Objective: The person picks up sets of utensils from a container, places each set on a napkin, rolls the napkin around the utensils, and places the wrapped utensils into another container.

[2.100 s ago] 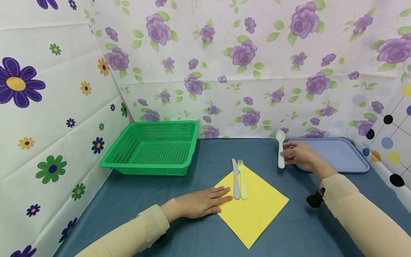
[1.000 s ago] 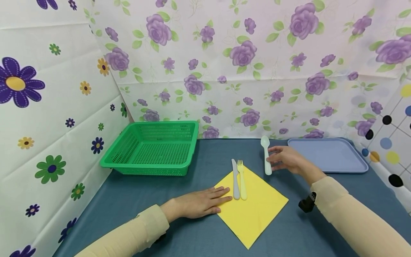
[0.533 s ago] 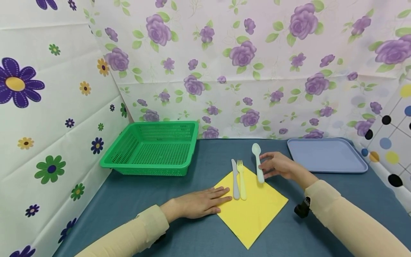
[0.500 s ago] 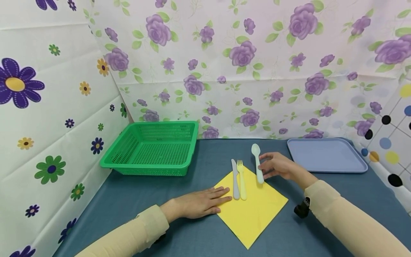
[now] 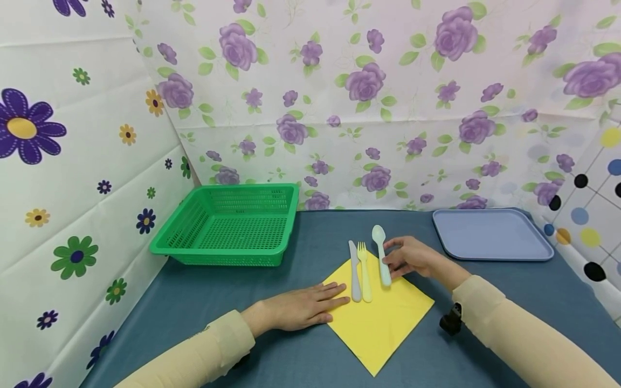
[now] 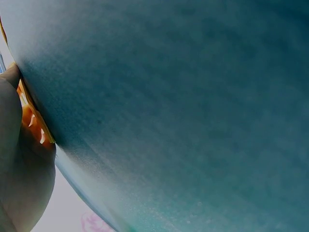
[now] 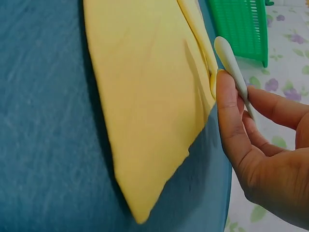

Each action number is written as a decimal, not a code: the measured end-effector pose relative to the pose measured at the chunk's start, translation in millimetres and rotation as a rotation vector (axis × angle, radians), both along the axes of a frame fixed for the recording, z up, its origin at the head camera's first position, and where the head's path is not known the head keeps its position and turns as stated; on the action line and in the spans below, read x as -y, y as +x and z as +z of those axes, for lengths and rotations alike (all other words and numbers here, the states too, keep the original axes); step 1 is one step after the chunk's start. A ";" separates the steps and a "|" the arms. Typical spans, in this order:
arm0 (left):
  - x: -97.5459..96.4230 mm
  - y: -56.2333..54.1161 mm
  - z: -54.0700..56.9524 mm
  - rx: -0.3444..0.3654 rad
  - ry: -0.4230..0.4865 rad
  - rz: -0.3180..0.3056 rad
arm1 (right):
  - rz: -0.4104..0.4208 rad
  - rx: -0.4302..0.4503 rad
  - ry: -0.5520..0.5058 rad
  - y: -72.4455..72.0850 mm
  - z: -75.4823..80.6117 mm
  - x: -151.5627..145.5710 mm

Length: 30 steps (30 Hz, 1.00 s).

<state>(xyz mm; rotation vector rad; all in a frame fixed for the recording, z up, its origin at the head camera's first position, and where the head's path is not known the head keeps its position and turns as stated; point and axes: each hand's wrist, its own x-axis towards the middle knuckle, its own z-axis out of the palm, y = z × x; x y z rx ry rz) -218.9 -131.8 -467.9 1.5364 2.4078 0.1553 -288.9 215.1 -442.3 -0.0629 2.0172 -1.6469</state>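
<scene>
A yellow napkin lies as a diamond on the blue cloth, one corner toward me. My left hand rests flat with spread fingers over its left corner. A grey knife and a pale yellow fork lie side by side on it, just beyond those fingertips. My right hand pinches a pale mint spoon by the handle between thumb and fingers, bowl pointing away. The spoon is over the napkin's upper right edge, right of the fork. In the right wrist view, the spoon is seen edge-on.
A green perforated basket stands at the back left. A light blue tray lies at the back right. Flowered cloth walls rise behind the table and on the left.
My right hand has carried the spoon leftward and toward me, from beside the tray to over the napkin near the fork. The left hand has stayed in place.
</scene>
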 end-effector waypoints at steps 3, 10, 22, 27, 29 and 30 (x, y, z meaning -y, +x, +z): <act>0.0 0.0 -0.5 0.000 -0.001 0.003 | 0.002 0.007 0.000 2.8 0.1 3.4; -0.4 0.6 0.3 0.014 -0.006 0.012 | 0.013 0.017 0.007 7.1 -4.0 10.3; -0.7 0.6 2.1 0.014 -0.001 0.017 | 0.034 0.002 0.007 13.6 -9.3 21.0; -0.9 1.1 2.1 0.010 -0.006 0.013 | 0.021 -0.010 0.036 16.1 -10.3 24.7; -0.9 1.2 2.5 0.003 -0.009 0.010 | 0.015 -0.017 0.052 16.8 -9.9 25.9; -0.9 1.3 2.6 -0.001 -0.010 0.008 | 0.013 -0.020 0.059 17.1 -9.5 26.6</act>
